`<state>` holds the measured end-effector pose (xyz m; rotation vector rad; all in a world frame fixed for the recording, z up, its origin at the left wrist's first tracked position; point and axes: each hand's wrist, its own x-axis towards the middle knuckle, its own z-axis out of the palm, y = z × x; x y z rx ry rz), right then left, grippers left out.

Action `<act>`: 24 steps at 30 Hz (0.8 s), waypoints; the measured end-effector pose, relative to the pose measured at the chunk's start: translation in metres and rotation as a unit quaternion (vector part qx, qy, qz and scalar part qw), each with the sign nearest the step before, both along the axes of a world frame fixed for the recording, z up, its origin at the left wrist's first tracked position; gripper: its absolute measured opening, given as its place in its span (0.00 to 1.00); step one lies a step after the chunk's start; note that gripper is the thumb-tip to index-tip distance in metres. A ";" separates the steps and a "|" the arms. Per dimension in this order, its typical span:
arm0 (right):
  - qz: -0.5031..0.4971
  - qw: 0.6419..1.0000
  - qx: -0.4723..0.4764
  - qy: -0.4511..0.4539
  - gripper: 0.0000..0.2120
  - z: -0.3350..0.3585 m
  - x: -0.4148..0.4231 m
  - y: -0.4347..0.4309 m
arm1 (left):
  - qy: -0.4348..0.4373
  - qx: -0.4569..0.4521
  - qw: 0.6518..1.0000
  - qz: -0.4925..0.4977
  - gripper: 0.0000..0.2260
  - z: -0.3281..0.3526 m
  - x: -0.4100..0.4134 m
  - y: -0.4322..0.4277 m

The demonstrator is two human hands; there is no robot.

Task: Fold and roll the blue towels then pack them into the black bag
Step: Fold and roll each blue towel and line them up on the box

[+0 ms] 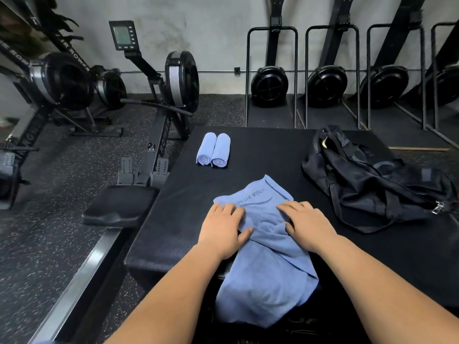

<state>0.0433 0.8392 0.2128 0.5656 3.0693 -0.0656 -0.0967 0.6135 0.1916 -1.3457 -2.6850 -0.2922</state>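
hands (pixel 222 229) (pixel 308 227) pressing towel (pixel 268 281), overhanging platform (pixel 173 219) edge

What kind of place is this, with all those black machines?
Most likely a gym. A rowing machine stands on the speckled rubber floor, more fan-wheel machines stand in a row behind, and the blue towel has YOGA FITNE printed on it.
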 end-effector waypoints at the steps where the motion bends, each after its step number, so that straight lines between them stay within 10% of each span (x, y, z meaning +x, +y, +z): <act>1: -0.018 1.000 -0.011 -0.013 0.24 -0.001 0.001 0.002 | 0.000 -0.016 1.000 0.006 0.24 0.000 -0.001 -0.002; 10: -0.105 0.993 -0.022 -0.051 0.24 -0.002 -0.002 0.007 | -0.031 -0.118 0.987 0.105 0.25 0.016 -0.023 0.000; 24: -0.020 0.982 -0.129 0.136 0.19 0.015 -0.028 -0.035 | -0.101 0.057 0.988 0.107 0.06 0.008 -0.025 -0.003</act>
